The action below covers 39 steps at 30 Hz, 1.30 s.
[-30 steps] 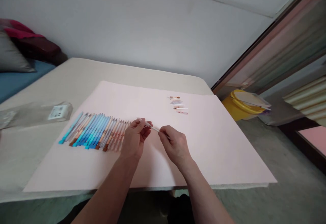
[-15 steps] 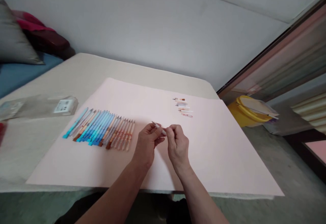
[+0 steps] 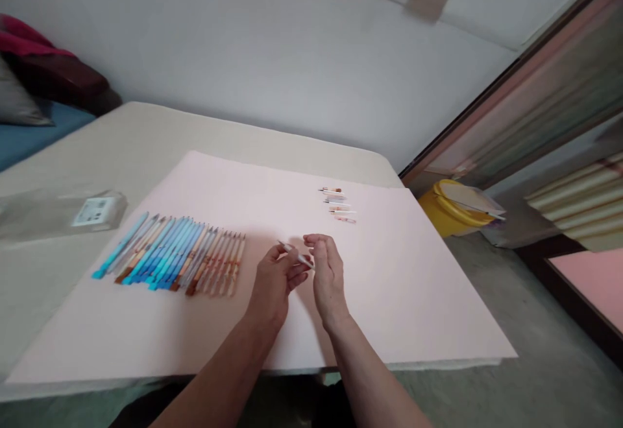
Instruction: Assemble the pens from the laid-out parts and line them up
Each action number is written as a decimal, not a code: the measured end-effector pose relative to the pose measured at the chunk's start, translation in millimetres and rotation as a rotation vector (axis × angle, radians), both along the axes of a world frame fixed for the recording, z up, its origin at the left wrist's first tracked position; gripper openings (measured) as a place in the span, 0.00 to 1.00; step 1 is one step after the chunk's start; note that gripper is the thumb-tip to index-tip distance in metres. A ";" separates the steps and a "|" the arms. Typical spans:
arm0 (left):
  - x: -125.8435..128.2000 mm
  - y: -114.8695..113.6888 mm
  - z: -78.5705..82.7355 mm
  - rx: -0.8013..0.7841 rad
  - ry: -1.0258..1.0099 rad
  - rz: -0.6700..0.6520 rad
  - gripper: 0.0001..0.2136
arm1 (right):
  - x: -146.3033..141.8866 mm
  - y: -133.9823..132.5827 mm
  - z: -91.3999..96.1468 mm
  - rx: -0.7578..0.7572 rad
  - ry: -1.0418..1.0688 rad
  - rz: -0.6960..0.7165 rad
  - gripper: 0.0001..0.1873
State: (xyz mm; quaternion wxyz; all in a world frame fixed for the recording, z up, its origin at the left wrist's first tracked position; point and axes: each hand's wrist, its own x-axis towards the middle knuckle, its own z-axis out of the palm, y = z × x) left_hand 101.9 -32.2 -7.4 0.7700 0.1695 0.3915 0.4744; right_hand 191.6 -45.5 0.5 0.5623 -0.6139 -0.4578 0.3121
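My left hand (image 3: 275, 279) pinches a thin white pen (image 3: 296, 255) above the pale pink sheet (image 3: 399, 285). Close beside it, my right hand (image 3: 325, 272) has its fingers curled near the pen's right end; whether they grip it I cannot tell. To the left, a row of several blue and brown pens (image 3: 170, 256) lies side by side on the sheet. A small cluster of short pen parts (image 3: 337, 205) sits farther back on the sheet.
A clear plastic packet with a white label (image 3: 92, 211) lies on the beige table (image 3: 126, 142) at the left. Cushions (image 3: 48, 78) rest at the far left. A yellow bucket (image 3: 445, 211) stands on the floor to the right, by a sliding door frame.
My hands have drawn together; the right hand slid left along the pen toward the left hand. The view shifted slightly, and the pen row now appears farther left.
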 end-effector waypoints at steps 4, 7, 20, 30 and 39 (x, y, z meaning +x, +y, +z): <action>-5.3 8.5 -5.6 -0.094 -0.055 0.048 0.05 | 18.4 9.9 -12.5 0.011 -0.147 -0.053 0.16; -8.8 14.4 -6.9 -0.130 -0.066 0.075 0.04 | 53.7 23.8 -35.4 -0.035 -0.441 -0.139 0.15; -16.9 23.1 3.8 -0.165 -0.141 0.074 0.06 | 124.5 85.0 -57.4 -0.491 -0.959 -0.246 0.14; -24.2 30.5 1.4 -0.150 -0.110 0.142 0.05 | 79.8 29.2 -45.7 -0.403 -0.761 0.018 0.16; -39.7 38.9 -2.2 -0.069 -0.039 0.233 0.03 | 51.9 1.8 6.5 -0.185 -0.246 0.467 0.12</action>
